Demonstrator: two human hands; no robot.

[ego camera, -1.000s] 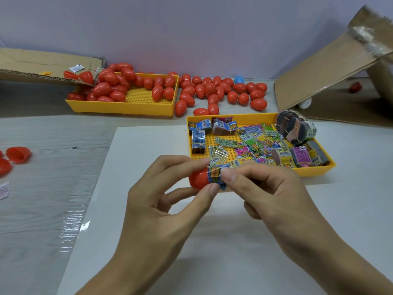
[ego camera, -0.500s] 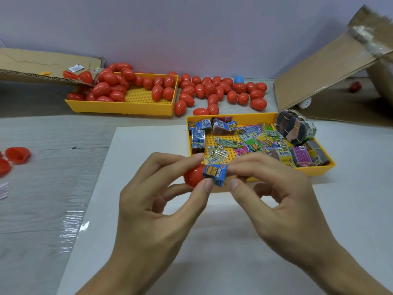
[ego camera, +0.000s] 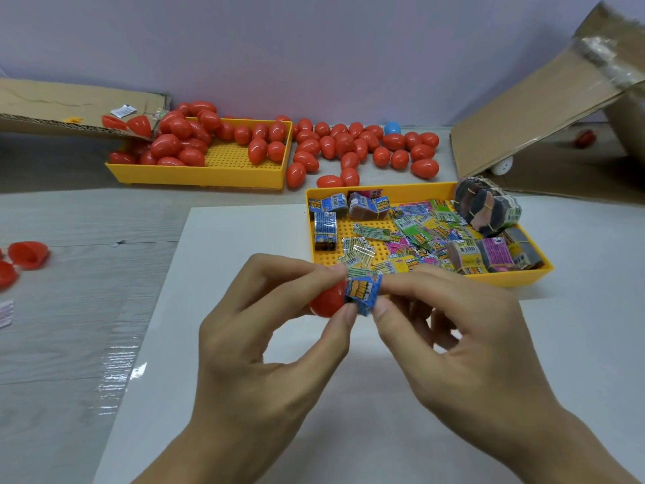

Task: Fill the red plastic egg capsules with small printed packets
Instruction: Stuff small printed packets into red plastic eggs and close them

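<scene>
together, left hand (ego camera: 265, 347) and right hand (ego camera: 450, 344) pinch a folded glossy blue packet (ego camera: 363, 295) against a smooth red egg half (ego camera: 326, 302).

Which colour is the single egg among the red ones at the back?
Blue egg, head view.

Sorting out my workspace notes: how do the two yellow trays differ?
The far tray holds red eggs, piled mostly at its left end with bare floor on the right; the near tray holds printed packets and banded bundles, spread over most of it. The far tray sits on the bare table beside a cardboard flap; the near one rests on the white sheet, just beyond the hands. Both are shallow, yellow, with perforated floors.
</scene>
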